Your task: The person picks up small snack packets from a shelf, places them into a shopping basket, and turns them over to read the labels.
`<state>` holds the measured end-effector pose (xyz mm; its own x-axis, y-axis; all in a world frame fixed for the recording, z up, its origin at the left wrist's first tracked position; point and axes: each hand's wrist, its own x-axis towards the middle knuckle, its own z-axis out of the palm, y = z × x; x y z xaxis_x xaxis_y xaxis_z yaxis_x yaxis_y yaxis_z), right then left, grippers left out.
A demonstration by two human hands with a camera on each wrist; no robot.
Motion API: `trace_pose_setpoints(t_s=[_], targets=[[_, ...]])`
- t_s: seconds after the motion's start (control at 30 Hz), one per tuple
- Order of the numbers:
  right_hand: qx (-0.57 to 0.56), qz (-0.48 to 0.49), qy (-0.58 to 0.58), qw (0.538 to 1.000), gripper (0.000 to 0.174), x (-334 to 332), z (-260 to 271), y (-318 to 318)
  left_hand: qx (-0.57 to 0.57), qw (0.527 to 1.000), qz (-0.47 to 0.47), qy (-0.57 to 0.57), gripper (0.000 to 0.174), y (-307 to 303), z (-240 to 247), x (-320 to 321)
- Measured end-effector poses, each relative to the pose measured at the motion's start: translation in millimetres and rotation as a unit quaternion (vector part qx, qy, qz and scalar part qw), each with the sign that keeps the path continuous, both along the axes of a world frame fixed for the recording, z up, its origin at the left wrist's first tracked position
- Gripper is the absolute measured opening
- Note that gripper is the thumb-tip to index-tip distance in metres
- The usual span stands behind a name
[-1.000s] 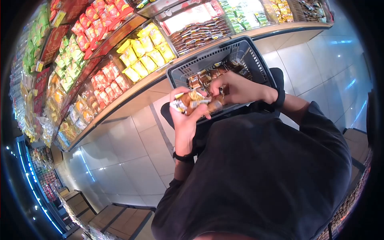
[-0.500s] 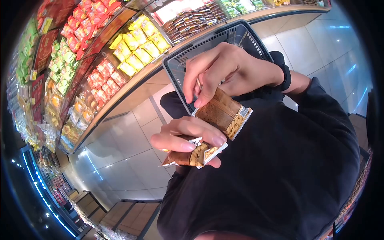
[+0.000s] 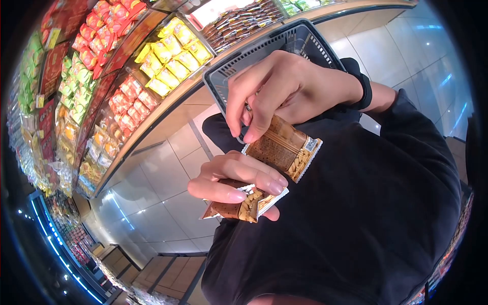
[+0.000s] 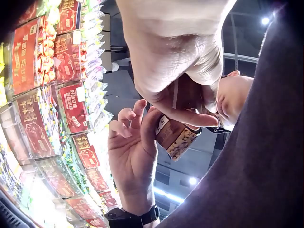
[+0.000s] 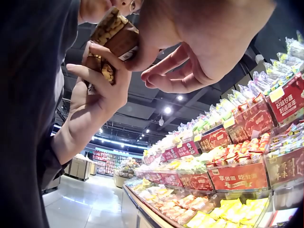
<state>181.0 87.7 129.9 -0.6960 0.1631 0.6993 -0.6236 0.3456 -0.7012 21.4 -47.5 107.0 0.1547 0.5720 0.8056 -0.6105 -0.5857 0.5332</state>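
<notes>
On the head feed I find the right hand (image 3: 297, 86) pinching the upper end of a brown packet (image 3: 282, 140), fingers bent. The left hand (image 3: 234, 175) has its fingers curled over a second packet (image 3: 229, 209), thumb beneath. The two packets sit just beside each other, so I note little room between their edges. The basket (image 3: 325, 46) stands behind the right hand, against the shelf edge (image 3: 356, 11); tiled floor (image 3: 157, 203) extends to the left. The brown packet bears a small white panel (print too fine for me to read).

On the left wrist feed, the left hand fills the top and partly hides its packet; the brown packet hangs tilted from the right hand's grip. A red sign (image 4: 73, 108) reads 好味甘源 好运年年.

On the right wrist feed, I see the brown packet just above the left hand, with the shelves well apart from both packets. A front sign (image 5: 239, 178) reads 享团圆 吃甘源.
</notes>
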Motion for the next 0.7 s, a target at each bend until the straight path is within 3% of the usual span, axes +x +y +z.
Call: trace_pose_setpoints(t_s=[0.63, 0.7], targets=[[-0.001, 0.002, -0.005, 1.000, 0.033, -0.7, 0.6, -3.0, -0.004, 1.000, -0.005, 0.000, 0.060, -3.1, 2.4, -0.5], [0.020, 0.001, -0.021, 1.000, 0.016, -0.1, 0.8, -1.5, -0.003, 1.000, -0.010, 0.002, 0.060, -2.8, 1.5, -4.4]])
